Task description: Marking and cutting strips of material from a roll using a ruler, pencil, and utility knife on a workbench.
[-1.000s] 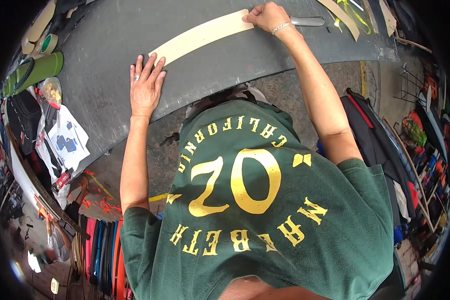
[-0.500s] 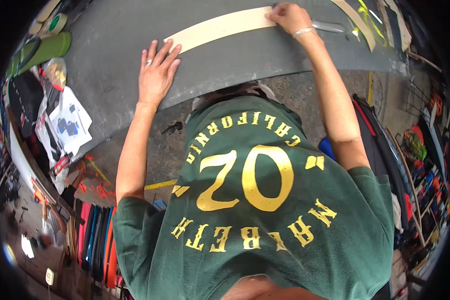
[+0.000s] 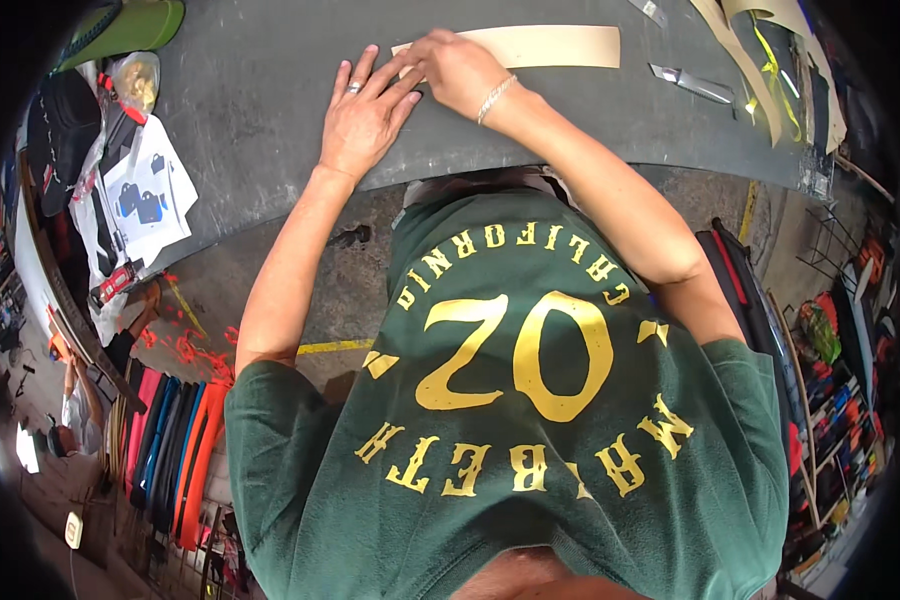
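Observation:
A long tan strip (image 3: 545, 46) lies flat on the dark grey worktop (image 3: 260, 110). My right hand (image 3: 453, 70), with a bracelet at the wrist, is curled over the strip's left end and grips it. My left hand (image 3: 368, 112), wearing a ring, lies flat on the worktop just left of it. Its fingers are spread and their tips touch the right hand and the strip's end. My green shirt with yellow lettering (image 3: 510, 400) fills the lower half of the view.
A metal blade tool (image 3: 692, 84) lies on the worktop right of the strip, and more tan strips with yellow tape (image 3: 770, 60) lie at the far right. At the left are a green roll (image 3: 135, 22), papers (image 3: 145, 195) and coloured boards (image 3: 175, 450) on the floor.
My right hand has slid from the strip's right end to its left end, beside my left hand. The left hand has moved up to the strip's end.

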{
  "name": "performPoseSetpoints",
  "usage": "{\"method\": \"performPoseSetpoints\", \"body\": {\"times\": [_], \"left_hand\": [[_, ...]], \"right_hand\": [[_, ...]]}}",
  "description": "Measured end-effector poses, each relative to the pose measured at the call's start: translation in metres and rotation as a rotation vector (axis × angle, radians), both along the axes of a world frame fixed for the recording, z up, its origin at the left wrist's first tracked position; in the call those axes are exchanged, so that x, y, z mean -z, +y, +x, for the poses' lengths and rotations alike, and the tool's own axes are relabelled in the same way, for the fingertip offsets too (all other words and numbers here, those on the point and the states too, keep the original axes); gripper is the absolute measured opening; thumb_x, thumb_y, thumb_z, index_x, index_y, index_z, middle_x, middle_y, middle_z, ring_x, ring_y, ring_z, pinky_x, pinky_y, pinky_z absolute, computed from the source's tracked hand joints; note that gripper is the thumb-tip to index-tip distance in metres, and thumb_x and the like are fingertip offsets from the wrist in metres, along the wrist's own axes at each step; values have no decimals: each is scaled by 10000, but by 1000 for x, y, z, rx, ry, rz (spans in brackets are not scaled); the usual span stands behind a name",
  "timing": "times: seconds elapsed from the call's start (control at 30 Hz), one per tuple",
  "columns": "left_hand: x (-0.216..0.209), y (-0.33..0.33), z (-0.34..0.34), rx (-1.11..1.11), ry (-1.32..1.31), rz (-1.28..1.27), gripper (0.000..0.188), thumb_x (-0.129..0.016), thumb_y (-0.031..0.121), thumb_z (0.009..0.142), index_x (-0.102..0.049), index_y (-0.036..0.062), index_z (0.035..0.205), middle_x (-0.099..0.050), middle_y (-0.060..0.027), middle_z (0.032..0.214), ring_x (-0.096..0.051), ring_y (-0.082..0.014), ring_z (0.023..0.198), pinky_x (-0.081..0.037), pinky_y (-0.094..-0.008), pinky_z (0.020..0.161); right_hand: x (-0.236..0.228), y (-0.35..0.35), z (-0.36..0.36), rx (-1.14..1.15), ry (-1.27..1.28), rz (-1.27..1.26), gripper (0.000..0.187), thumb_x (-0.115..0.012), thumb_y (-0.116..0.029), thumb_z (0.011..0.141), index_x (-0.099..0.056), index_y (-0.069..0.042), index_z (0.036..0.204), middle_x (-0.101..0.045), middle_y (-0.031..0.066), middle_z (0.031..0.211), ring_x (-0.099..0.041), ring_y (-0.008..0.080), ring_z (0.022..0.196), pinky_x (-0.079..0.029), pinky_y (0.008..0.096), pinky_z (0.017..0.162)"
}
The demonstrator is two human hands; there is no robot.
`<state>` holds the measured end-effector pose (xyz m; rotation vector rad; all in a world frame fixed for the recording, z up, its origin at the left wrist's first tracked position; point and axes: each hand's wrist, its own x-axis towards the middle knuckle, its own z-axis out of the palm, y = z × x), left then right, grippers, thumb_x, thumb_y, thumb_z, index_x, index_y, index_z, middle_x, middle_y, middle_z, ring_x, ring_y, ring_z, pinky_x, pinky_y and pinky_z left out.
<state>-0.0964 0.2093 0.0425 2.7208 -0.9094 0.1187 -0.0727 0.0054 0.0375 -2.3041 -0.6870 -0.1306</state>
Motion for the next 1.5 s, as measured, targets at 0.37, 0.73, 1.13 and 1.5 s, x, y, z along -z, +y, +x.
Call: {"method": "performPoseSetpoints", "body": {"times": [0.37,0.73,1.13,1.5], "left_hand": [[-11,-3,26,-69,-61,-188,137,-747,235,896,-739,134,988,-724,29,1056,-661,-209,1117,-499,-390,889],[-13,4,7,35,-79,-138,120,-753,182,880,-706,109,962,-686,1,1010,-649,-228,1107,-509,-400,902],[-4,-8,30,-202,-122,-165,116,-735,260,907,-759,147,922,-708,31,968,-651,-246,950,-496,-393,817],[4,5,31,-115,-31,-221,290,-727,336,922,-762,257,1199,-672,-1,1201,-573,-265,1192,-435,-458,1025]], "right_hand": [[2,0,8,100,291,9,197,-706,-107,871,-694,-60,1062,-683,135,983,-702,293,913,-561,396,860],[3,1,7,120,322,24,193,-729,-107,875,-690,-47,1054,-685,117,1013,-712,292,933,-566,392,867],[2,0,7,100,298,21,185,-739,-126,873,-679,-58,1035,-672,114,978,-712,289,930,-568,395,852],[-33,-46,-5,112,383,134,205,-725,-236,928,-724,-83,1063,-726,95,1019,-717,220,899,-570,350,818]]}}
